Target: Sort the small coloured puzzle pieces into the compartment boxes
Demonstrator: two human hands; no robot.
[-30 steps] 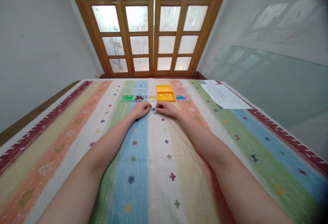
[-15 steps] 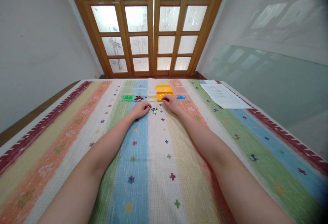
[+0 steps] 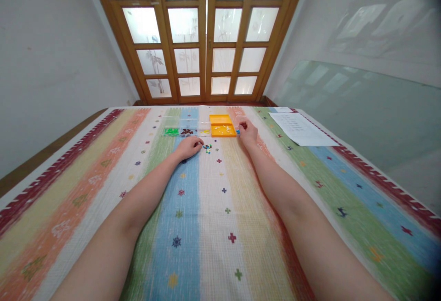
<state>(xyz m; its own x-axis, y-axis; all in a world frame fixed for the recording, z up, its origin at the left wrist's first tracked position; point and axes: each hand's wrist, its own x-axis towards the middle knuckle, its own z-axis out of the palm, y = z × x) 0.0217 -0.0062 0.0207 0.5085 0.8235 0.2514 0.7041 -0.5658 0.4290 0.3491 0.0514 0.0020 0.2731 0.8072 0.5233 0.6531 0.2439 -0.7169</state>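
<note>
My right hand [image 3: 248, 133] is over the clear box of small blue pieces [image 3: 238, 132] and covers most of it. Its fingers are pinched together; whatever may be between them is hidden. On the cloth rests my left hand [image 3: 189, 147], fingers curled and thumb against them, beside a small mixed heap of coloured pieces [image 3: 207, 148]. Whether it holds anything is too small to make out. Between and behind the hands is an open orange box [image 3: 222, 120] with white pieces [image 3: 225, 129] in it.
Left of the orange box stand clear boxes with green pieces [image 3: 171, 131], dark brown pieces [image 3: 187, 132] and yellow pieces [image 3: 204, 131]. A printed paper sheet [image 3: 299, 128] lies at the right on the striped tablecloth [image 3: 213, 227]. Wooden glazed doors [image 3: 206, 39] rise beyond the table.
My right hand has moved right, from the front of the orange box to the box of blue pieces. The white pieces are now uncovered. My left hand has stayed in place.
</note>
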